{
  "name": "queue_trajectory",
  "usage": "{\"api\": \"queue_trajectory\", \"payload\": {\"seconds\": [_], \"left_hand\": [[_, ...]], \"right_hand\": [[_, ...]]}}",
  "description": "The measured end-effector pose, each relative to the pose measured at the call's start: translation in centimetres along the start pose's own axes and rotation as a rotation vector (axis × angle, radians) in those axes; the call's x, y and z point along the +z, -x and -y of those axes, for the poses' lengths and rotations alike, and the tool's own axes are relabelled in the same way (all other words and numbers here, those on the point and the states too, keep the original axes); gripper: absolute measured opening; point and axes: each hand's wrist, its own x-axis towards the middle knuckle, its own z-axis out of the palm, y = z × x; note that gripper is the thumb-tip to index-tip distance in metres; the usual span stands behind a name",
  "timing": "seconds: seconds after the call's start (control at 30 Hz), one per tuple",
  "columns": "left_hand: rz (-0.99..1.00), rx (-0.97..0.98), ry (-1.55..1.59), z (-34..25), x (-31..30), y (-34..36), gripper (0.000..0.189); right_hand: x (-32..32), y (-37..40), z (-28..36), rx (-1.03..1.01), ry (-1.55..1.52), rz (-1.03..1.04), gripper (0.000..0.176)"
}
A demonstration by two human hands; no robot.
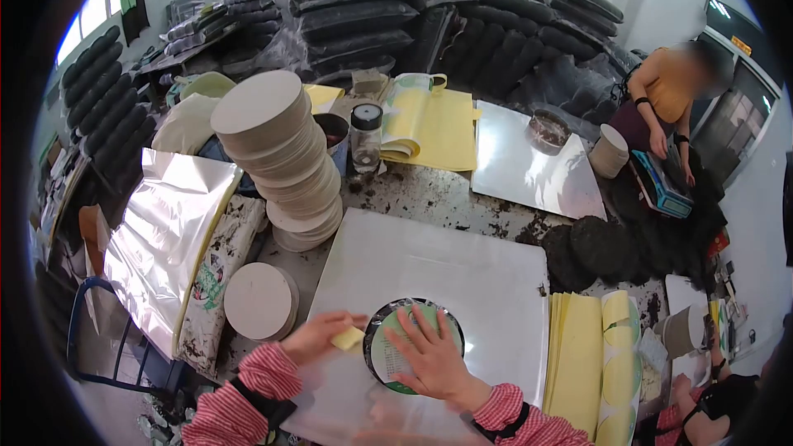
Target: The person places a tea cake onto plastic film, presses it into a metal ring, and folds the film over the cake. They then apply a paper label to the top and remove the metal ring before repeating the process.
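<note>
Black plastic-wrapped bundles (351, 12) tower beyond my right hand (428, 355), splayed on a black-rimmed green disc (385, 357); my left hand (316, 339) pinches a yellow scrap (349, 339).

No legible text or signs

One head-worn camera looks forward and down, from above and behind the bare, spread fingers (424, 324) of the right hand (438, 367), which sit near it, low in its round, wide view. Past them it takes in a smooth, pale rectangular sheet (438, 264) and, far beyond, tall stacks of black, pillow-shaped, plastic-wrapped bundles (351, 18).
</note>
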Motion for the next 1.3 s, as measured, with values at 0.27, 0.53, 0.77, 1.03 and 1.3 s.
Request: {"api": "queue_trajectory", "payload": {"seconds": [0.27,0.53,0.77,1.03,1.3], "left_hand": [[-0.032,0.086,0.014,-0.3,3.2,0.7,0.02],[-0.069,0.122,-0.372,-5.6,13.4,1.6,0.01],[0.522,0.068,-0.28,-1.6,29.7,-2.6,0.02],[0.404,0.179,-0.671,12.4,45.4,-12.4,0.036],[0.726,0.024,-0.505,12.6,42.9,-9.5,0.052]], "right_hand": [[0.8,-1.1,1.1,0.109,0.016,0.113,0.069],[-6.5,9.3,-0.4,0.674,-0.417,-0.54,0.041],[-13.6,40.7,-9.6,1.533,0.331,-0.774,0.042],[-14.5,44.4,-4.6,1.338,0.009,-0.151,0.061],[-15.0,45.0,-11.3,1.319,-0.679,-0.429,0.052]]}}
